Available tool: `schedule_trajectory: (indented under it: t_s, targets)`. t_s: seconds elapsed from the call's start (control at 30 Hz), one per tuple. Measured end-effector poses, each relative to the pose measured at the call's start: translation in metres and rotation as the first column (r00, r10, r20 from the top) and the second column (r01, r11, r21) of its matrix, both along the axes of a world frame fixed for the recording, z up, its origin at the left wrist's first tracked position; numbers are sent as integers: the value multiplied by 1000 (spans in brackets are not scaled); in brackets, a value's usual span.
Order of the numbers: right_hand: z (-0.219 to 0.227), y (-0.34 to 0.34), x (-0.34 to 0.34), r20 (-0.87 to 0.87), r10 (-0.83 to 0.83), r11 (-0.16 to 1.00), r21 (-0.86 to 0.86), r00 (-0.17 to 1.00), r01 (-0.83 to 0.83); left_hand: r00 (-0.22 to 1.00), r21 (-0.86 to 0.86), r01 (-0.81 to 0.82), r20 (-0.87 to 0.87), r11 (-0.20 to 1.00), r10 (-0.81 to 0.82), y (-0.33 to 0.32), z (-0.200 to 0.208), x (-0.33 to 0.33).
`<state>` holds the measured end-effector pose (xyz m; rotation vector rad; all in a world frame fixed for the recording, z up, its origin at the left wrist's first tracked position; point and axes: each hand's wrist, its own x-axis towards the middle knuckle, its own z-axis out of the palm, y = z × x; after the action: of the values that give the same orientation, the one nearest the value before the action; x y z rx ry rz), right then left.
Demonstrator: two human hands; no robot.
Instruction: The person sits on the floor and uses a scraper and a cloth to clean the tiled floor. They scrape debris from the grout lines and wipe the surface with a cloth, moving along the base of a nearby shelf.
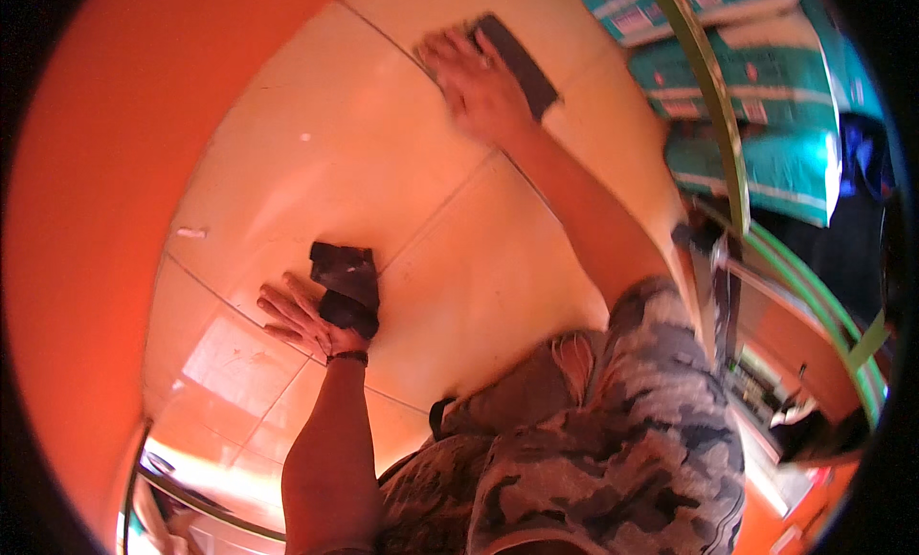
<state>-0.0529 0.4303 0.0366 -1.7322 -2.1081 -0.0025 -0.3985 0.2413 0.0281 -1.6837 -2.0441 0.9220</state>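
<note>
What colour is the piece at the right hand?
The piece is near-black, clearest in the head view.

Dark block [522,65] part-hidden by the right hand [481,88], top teal pack [742,4] cut off above, speck [305,136] too small for us

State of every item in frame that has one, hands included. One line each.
Left hand: open, fingers spread, beside the black cloth
Black cloth: bent, uneven
Right hand: resting over the dark pad's edge, grip unclear
Dark pad: flat, partly covered by the right hand
Teal packs: stacked; sealed or opened, can't tell
Tiled floor: shiny, speckled with small bits
Wristband: worn on left wrist
</note>
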Motion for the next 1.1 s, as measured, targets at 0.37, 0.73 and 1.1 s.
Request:
schedule_trajectory:
  t_s: [0.37,0.73,1.1]
  targets:
    - [7,-50,18,65,-172,983,-45,983,175,940,156,-43,340,987,-13,-2,6,0]
    - [-7,-66,36,33,-443,894,83,896,439,793,281,-5,586,960,-168,-1,5,-9]
    - [5,-52,42,32,-383,913,163,923,373,791,221,4,596,975,-138,-1,9,1]
